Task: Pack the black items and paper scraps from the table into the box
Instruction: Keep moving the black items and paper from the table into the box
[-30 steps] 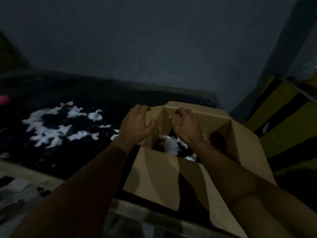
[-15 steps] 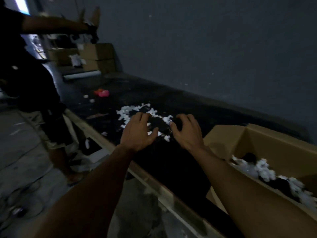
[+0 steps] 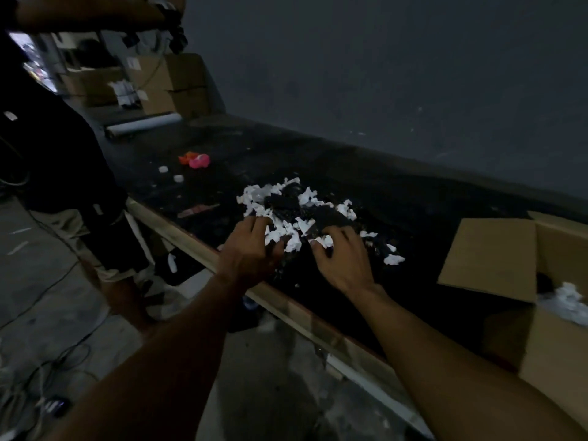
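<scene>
Dark surface (image 3: 413,214) along a grey wall carries the heap: torn white paper scraps (image 3: 280,232) tangled with flat black items (image 3: 284,202), well left of the open box (image 3: 486,253). Your left hand (image 3: 251,253) and right hand (image 3: 345,262) rest spread on its near edge, holding nothing; cup them inward and scoop both kinds together.

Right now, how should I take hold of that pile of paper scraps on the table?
Probably scoop, not pinch: the paper scraps lie loose and flat among the black items. Bring the left hand and right hand in from the pile's left and right edges, low on the table, cupping inward.
</scene>
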`<state>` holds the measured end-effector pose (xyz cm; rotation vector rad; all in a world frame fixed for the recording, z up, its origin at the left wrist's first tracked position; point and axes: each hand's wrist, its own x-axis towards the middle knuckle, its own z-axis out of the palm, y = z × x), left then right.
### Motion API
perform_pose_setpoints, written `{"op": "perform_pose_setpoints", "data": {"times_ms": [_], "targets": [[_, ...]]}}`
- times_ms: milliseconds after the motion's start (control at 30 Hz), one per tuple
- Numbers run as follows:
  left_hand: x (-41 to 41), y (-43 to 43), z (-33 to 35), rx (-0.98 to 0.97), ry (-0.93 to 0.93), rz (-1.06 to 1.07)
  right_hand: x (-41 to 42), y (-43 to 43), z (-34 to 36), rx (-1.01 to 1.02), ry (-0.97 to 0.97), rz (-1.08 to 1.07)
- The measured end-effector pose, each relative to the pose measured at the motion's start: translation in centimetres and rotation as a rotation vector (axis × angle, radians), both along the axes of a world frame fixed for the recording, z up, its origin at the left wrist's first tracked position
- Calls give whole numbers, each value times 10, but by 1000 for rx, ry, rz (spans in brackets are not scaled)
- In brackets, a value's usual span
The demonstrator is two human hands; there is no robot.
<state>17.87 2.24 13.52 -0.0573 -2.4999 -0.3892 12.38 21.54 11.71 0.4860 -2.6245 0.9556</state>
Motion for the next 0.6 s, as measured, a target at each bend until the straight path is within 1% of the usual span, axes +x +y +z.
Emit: {"op": "perform_pose_setpoints", "data": {"times_ms": [67, 167, 267, 467, 600], "targets": [[-15, 3, -16, 8, -6, -20, -10, 2, -13, 23, -36, -27], [-45, 11, -34, 73, -122, -34, -32, 9, -29, 41, -72, -75], [-80, 19, -52, 100, -173, -96, -62, 18, -45, 43, -85, -127], [-152, 33, -79, 112, -265, -56, -126, 32, -75, 91, -123, -203], [-200, 41, -97, 152, -301, -47, -168, 42, -91, 107, -151, -290]]}}
